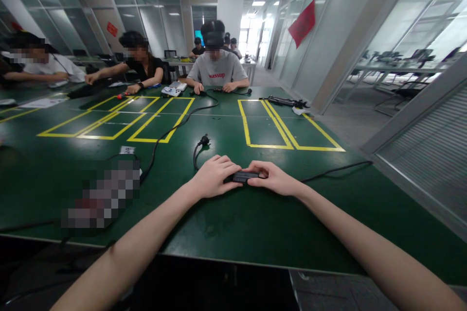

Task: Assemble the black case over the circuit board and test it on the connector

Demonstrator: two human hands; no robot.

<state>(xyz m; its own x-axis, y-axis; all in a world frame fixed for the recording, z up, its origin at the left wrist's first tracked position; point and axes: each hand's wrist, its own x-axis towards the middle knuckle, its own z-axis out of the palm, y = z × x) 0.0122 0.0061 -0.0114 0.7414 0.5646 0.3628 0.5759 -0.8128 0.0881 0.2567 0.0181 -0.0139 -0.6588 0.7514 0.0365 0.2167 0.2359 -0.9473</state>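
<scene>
So the block (245, 176) is at dead centre of the clock, small and black, near the edge of the green table (204, 226). Left hand (213, 177) has thumb and fingers clamped on its 9 o'clock end, right hand (269, 177) pinches the 3 o'clock end. Plug (205, 140) sits up around 10–11 o'clock on a bent lead (196, 158), and a cord (337, 170) trails off toward 2–3. Looks like hard plastic to me: stiff, fairly light, maybe a bit slick, not that fragile. I'd grip the body by both ends and let the bendy cords hang loose, no tugging.
</scene>
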